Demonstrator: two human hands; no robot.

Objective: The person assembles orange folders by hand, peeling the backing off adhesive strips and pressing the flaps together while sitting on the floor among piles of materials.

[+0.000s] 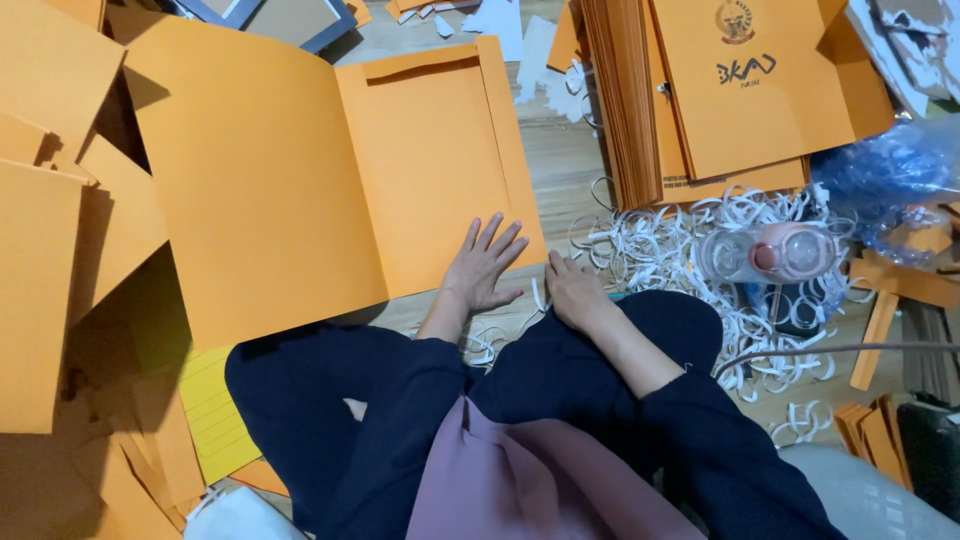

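An open orange paper folder (300,170) lies flat on the wooden floor in front of me, its pocket flap on the right half. My left hand (485,265) rests flat on the folder's lower right corner, fingers spread, holding nothing. Just right of it, my right hand (572,288) sits curled at the folder's edge, knuckles up; whether it pinches a white paper strip is hidden. My crossed legs in dark trousers (560,400) fill the lower middle.
A tall stack of orange folders (720,90) stands at the upper right. White curled paper strips (690,240) litter the floor around a clear tape dispenser (770,255). More orange sheets (50,250) pile up on the left; a blue plastic bag (890,170) lies at the right.
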